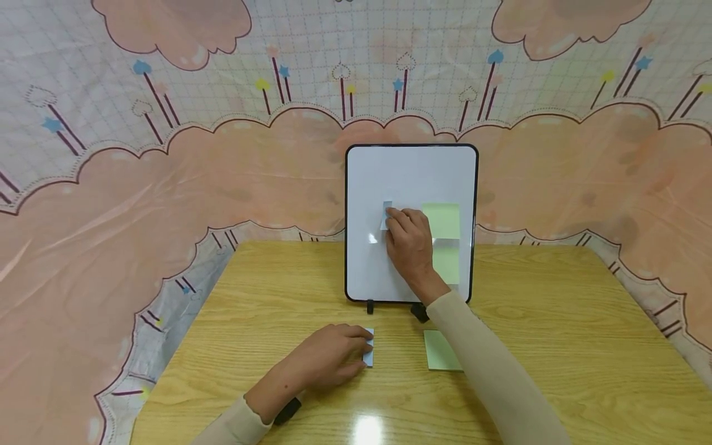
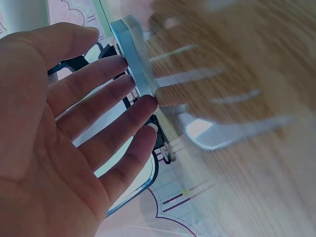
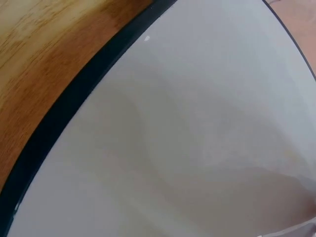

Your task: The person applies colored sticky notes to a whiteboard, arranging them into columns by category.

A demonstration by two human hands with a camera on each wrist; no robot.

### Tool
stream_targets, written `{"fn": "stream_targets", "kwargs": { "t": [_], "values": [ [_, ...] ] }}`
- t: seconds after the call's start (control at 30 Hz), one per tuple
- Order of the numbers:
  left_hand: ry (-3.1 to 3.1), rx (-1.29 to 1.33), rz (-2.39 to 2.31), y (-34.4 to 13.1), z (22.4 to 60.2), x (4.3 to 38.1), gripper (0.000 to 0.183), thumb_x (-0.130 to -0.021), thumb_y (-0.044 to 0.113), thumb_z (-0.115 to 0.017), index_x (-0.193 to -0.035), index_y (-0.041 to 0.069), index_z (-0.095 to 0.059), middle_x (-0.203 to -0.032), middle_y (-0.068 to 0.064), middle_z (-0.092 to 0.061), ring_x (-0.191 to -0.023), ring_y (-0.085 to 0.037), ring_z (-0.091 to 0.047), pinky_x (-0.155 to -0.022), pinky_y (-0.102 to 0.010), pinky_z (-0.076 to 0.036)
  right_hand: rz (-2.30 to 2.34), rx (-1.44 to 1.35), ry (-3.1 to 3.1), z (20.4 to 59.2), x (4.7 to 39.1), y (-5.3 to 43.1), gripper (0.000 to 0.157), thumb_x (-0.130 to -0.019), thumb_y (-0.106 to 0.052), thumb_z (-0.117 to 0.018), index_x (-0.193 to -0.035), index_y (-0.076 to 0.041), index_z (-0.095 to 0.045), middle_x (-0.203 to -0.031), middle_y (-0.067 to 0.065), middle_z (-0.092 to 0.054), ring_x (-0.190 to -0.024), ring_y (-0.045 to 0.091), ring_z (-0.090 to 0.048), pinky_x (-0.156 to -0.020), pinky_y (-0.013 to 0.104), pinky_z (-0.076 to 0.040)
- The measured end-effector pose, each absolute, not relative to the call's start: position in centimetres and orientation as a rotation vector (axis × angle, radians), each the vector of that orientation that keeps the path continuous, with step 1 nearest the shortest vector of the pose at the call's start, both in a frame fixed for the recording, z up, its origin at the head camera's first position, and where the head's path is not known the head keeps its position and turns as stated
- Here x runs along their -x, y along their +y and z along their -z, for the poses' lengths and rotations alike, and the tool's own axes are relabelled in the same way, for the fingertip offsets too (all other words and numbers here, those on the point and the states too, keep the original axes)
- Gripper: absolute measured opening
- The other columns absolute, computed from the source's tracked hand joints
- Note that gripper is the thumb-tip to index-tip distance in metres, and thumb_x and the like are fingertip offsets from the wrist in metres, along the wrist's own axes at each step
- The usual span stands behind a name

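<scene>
Near the head view's centre, the right hand (image 1: pixel 410 242) pinches the blue note (image 1: pixel 387 204) at the whiteboard (image 1: pixel 411 170), best smoothed flat and level, while the left hand (image 1: pixel 334 355), fingers spread, touches the blue pad (image 1: pixel 369 358) at lower centre.

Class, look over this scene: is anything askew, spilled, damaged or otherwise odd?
Nothing plainly stands out: no spill or damage shows. Only the blue note held by the right hand at the whiteboard seems slightly bent, its visible strip kinked rather than straight, though the hand hides the rest.
</scene>
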State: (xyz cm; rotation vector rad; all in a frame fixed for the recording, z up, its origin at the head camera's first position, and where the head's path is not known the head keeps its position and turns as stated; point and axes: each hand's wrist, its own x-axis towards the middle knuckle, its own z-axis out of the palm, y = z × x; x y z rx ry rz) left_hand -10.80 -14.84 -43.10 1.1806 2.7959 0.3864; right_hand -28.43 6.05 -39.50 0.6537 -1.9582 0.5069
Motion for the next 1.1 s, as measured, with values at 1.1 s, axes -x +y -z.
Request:
{"fn": "stream_targets", "kwargs": {
  "t": [1.1],
  "values": [
    [2.874, -1.174, -0.325, -14.0, 42.0, 12.0, 0.029, -0.105, 0.031, -0.068, -0.129, 0.016, -0.075, -0.142, 0.000, -0.065, -0.128, -0.020, -0.064, -0.108, -0.042, -0.053, -0.402, -0.733, -2.044, 40.5, 27.3, 7.3, 0.018, -0.095, -0.004, -0.072, -0.111, -0.001, -0.079, -0.139, 0.014, -0.069, -0.120, 0.035, -0.061, -0.104, 0.050, -0.047]
  ]
}}
